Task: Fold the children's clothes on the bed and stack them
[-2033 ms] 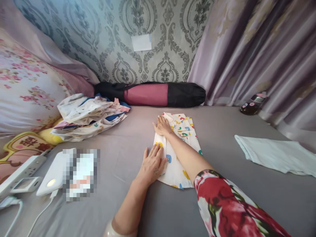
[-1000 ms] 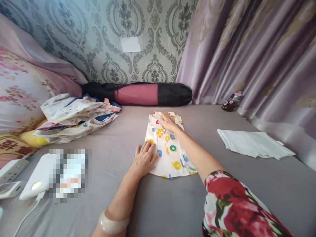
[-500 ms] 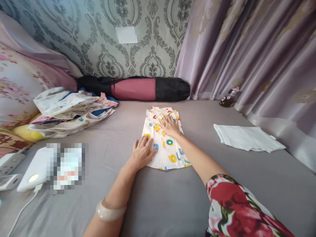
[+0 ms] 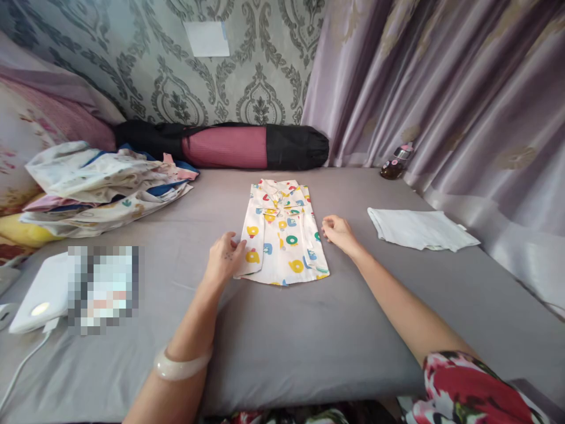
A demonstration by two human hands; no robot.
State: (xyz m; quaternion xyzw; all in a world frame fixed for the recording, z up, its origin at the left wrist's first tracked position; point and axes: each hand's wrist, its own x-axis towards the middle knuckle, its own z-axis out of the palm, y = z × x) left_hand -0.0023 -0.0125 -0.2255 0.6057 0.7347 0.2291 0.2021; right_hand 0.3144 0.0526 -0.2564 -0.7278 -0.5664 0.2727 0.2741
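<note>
A small white garment (image 4: 285, 235) printed with coloured letters lies folded into a narrow rectangle on the grey bed sheet (image 4: 309, 341). My left hand (image 4: 225, 259) is at its left edge, with the fingers curled and the thumb on the folded flap. My right hand (image 4: 338, 232) rests on the sheet just right of the garment, fingers loosely bent and holding nothing. A pale bangle (image 4: 180, 365) sits on my left wrist.
A heap of unfolded clothes (image 4: 101, 188) lies at the left by the pillows. A rolled pink mat in a black bag (image 4: 229, 147) lies along the wall. A folded white cloth (image 4: 419, 229) and a small bottle (image 4: 392, 165) are at the right by the curtain. A white device (image 4: 39, 294) is at the near left.
My right hand has slid off the garment to the sheet at its right. My left hand has gone from lying flat on the left part to curling at the left edge.
</note>
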